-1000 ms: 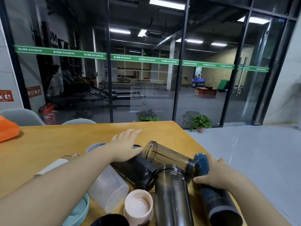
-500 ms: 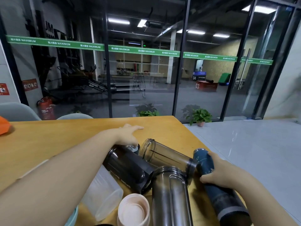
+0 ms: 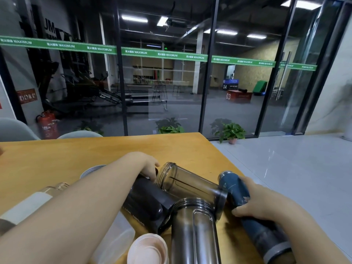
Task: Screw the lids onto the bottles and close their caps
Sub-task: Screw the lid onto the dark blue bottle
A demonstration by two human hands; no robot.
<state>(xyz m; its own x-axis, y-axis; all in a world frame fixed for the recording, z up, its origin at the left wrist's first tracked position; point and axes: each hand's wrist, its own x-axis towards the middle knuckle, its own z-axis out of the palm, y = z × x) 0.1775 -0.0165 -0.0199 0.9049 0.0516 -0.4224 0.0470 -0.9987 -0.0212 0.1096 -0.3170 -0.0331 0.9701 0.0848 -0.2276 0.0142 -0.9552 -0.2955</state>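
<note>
L hand [image 3: 150,169] has dropped from flat reach to curling over black bottle's [image 3: 147,201] far end, grip unclear. R hand [image 3: 255,201] still grips blue bottle [image 3: 245,204] lying on desk [image 3: 57,161], right side. No lids on yet.

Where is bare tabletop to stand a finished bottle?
The far half of the table, from the left hand back to the window edge, is bare wood. The near side is crowded: black bottle, clear bottles, blue bottle under the right hand.
</note>
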